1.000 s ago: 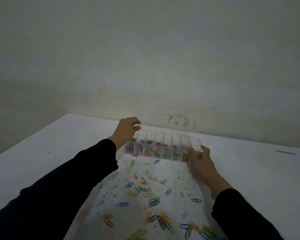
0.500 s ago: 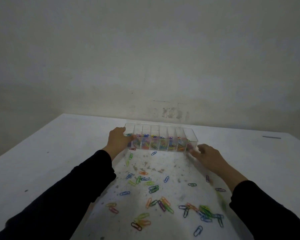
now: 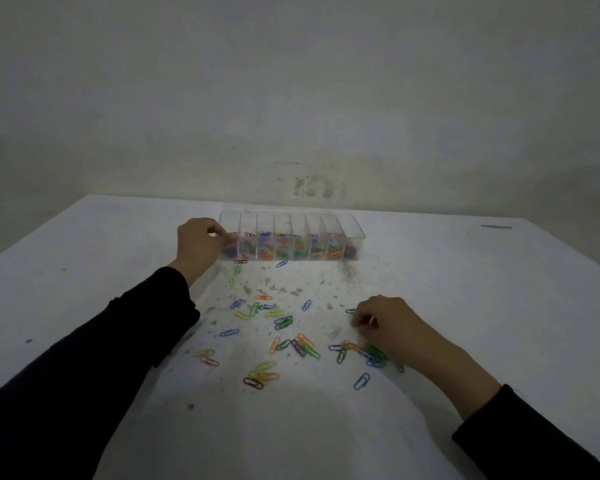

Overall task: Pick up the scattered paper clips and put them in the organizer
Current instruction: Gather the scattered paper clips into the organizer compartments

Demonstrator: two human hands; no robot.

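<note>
A clear plastic organizer (image 3: 352, 226) with several compartments stands on the white table, each slot holding coloured paper clips. My left hand (image 3: 198, 245) grips its left end. Several coloured paper clips (image 3: 281, 322) lie scattered on the table in front of it. My right hand (image 3: 388, 327) rests low on the table at the right, fingers curled down over a small heap of clips (image 3: 368, 353). I cannot tell whether it holds one.
The white table (image 3: 482, 306) is speckled with grey marks in the middle. A dark streak (image 3: 496, 226) lies at the far right. A stained wall rises right behind the table's far edge.
My right hand let go of the organizer's right end and drew back toward me, down onto the scattered clips. The organizer now stands flat; my left hand stays at its left end.
</note>
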